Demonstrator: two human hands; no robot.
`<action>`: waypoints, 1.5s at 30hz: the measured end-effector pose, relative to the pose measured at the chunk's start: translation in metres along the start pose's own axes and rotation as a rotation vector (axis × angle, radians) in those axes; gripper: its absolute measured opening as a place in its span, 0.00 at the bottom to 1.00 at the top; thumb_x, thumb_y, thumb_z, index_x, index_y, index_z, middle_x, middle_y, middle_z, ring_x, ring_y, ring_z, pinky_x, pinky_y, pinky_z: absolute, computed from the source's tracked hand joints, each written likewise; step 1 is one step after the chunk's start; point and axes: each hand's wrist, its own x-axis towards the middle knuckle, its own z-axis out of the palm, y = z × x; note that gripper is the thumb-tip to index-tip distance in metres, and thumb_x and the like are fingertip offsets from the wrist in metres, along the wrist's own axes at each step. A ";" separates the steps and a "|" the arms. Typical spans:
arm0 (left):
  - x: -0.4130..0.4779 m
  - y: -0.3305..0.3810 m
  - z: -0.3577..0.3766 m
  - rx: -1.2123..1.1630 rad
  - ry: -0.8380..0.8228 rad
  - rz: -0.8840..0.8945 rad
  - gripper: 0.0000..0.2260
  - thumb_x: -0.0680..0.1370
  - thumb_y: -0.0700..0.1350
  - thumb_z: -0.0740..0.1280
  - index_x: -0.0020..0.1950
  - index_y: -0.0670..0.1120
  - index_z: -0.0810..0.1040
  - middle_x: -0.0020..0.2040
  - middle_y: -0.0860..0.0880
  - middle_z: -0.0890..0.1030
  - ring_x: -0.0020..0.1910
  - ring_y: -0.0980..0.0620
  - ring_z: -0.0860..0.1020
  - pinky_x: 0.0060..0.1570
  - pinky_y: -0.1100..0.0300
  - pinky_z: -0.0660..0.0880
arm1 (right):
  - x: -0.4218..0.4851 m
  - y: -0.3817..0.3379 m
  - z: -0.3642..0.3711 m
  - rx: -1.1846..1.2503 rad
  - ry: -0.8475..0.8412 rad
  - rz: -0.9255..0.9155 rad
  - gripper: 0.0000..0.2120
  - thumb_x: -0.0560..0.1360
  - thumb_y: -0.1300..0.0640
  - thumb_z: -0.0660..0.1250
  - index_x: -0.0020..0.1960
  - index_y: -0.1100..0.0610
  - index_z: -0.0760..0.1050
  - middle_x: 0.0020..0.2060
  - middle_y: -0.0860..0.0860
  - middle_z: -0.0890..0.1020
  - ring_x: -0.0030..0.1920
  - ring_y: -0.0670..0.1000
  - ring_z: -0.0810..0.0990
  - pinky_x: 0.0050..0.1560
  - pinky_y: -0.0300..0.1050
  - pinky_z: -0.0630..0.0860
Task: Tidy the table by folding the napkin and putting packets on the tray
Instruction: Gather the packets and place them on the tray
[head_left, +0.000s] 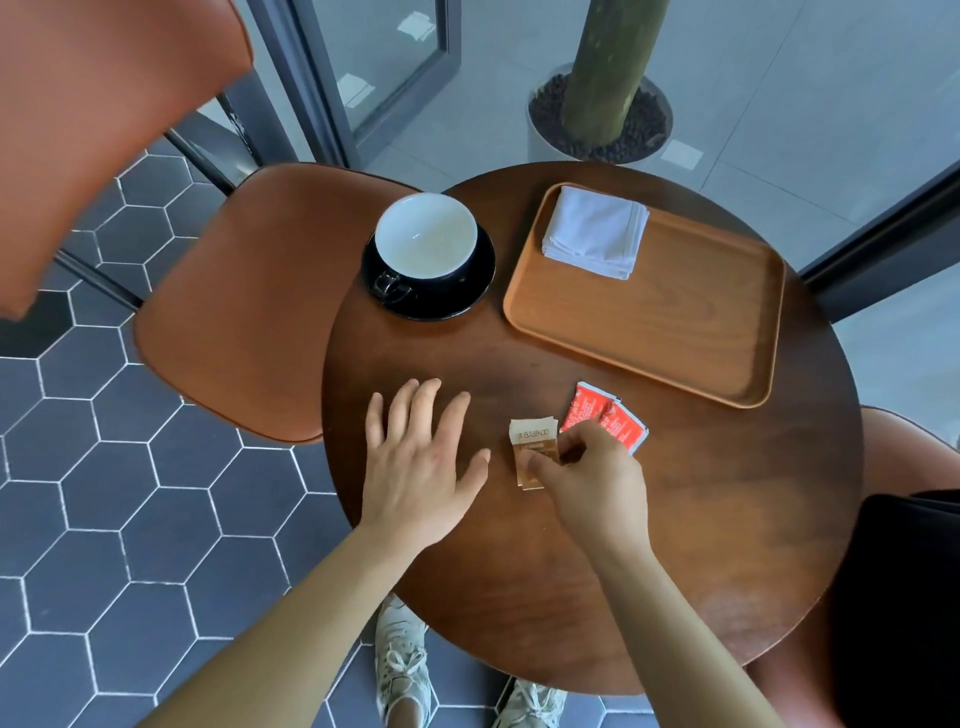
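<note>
A folded white napkin (595, 232) lies in the far left corner of the wooden tray (691, 332) on the round dark table (701, 519). Near the table's front, a brown and white packet (531, 441) lies beside two red packets (610, 418). My right hand (587, 478) is over them, with thumb and fingers pinching the brown packet's lower part. My left hand (421, 457) rests flat on the table to the left, fingers spread, holding nothing.
An empty white-lined cup on a black saucer (428, 260) stands at the table's far left. Orange chairs (244, 301) stand to the left and at the right edge. A potted trunk (602, 104) is behind the table. My shoes (402, 670) show below.
</note>
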 end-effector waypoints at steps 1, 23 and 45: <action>0.008 0.000 -0.001 0.012 0.009 -0.018 0.27 0.78 0.61 0.58 0.72 0.49 0.70 0.72 0.42 0.69 0.74 0.41 0.64 0.73 0.37 0.58 | 0.004 -0.002 -0.004 0.008 0.001 -0.004 0.14 0.69 0.47 0.77 0.39 0.50 0.73 0.33 0.43 0.80 0.35 0.45 0.78 0.33 0.43 0.70; 0.044 0.024 0.010 0.042 -0.003 -0.224 0.31 0.78 0.65 0.54 0.75 0.50 0.67 0.76 0.42 0.67 0.76 0.39 0.62 0.71 0.33 0.56 | 0.142 -0.085 -0.026 0.204 0.045 0.013 0.13 0.68 0.48 0.79 0.39 0.54 0.78 0.35 0.48 0.83 0.36 0.52 0.82 0.37 0.50 0.81; 0.045 0.023 0.008 0.053 -0.019 -0.227 0.31 0.77 0.66 0.53 0.75 0.50 0.67 0.76 0.42 0.66 0.76 0.39 0.62 0.71 0.33 0.57 | 0.148 -0.083 -0.020 -0.094 -0.011 -0.041 0.09 0.75 0.50 0.72 0.42 0.55 0.79 0.41 0.52 0.85 0.39 0.55 0.85 0.46 0.54 0.84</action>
